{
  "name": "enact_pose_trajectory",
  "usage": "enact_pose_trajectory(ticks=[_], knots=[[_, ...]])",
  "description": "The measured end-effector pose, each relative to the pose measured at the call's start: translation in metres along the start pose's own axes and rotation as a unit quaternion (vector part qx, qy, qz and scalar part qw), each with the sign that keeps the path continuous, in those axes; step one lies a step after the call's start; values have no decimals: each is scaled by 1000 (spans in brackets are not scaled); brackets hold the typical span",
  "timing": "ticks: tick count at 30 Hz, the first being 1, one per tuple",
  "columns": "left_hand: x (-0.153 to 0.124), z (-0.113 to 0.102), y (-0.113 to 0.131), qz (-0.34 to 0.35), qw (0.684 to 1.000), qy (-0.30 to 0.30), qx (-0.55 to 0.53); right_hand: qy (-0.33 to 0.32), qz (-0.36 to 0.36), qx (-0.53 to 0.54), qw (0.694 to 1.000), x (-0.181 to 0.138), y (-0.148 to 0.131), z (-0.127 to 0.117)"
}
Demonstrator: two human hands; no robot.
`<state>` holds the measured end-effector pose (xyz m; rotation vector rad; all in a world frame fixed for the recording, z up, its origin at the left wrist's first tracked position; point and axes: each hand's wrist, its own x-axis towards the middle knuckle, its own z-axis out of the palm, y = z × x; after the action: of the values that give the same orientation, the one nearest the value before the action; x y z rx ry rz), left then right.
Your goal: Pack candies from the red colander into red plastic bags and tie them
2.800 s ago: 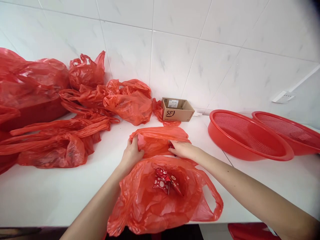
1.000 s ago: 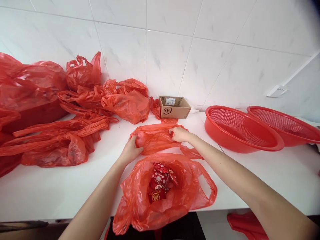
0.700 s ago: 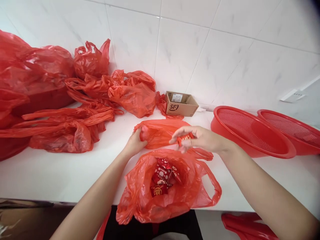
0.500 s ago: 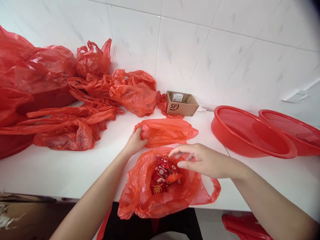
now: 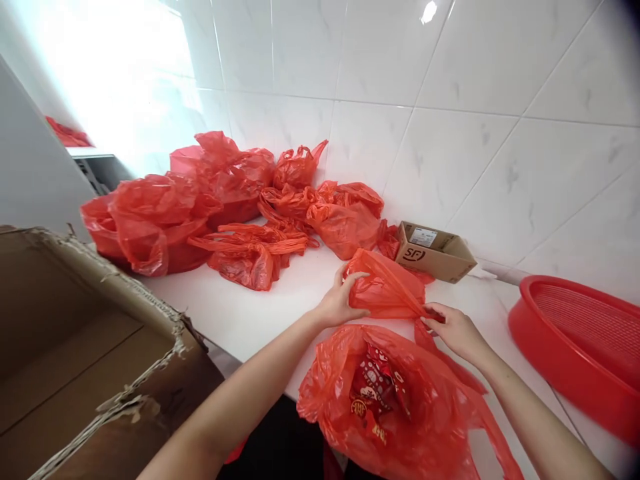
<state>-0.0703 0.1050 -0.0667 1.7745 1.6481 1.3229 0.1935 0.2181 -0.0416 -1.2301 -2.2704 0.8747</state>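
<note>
A translucent red plastic bag (image 5: 387, 283) lies on the white table. My left hand (image 5: 340, 300) is at its left end, thumb and fingers spread apart and touching or close to the film. At the bag's right corner my right hand (image 5: 455, 330) pinches the gathered plastic between thumb and fingers. Nearer to me, a larger red plastic bag (image 5: 330, 393) stands open-mouthed at the table's front edge. Inside it sit dark red printed packets (image 5: 377, 383) with gold and white marks; their lower parts are hidden.
Several knotted red bags (image 5: 240, 180) are heaped at the back left. A small brown carton (image 5: 437, 260) stands by the tiled wall. To the right is a red mesh basket (image 5: 565, 333). A big torn-edged cardboard box (image 5: 165, 393) stands at the front left.
My view has swung left, bringing the big cardboard box into sight. My right hand has moved from above the filled bag to the flat bag's right end and gripped it. My left fingers have spread.
</note>
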Motion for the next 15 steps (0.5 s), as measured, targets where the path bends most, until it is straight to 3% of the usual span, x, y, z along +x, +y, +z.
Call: enact_pose_trajectory(ticks=[4,7,12,15], knots=[[5,8,16,48,998,-50,-4,-57,-91,19,994,1,-67,4],[19,0,34,59,997,-47,-2,-74,-160,-18,984,-4,-108,6],[42,-63,70,30,999,35,-2,117,-262,-35,957,-5,-139,-3],[39,-116,86,0,998,55,16,118,-262,-40,957,-4,-152,-4]])
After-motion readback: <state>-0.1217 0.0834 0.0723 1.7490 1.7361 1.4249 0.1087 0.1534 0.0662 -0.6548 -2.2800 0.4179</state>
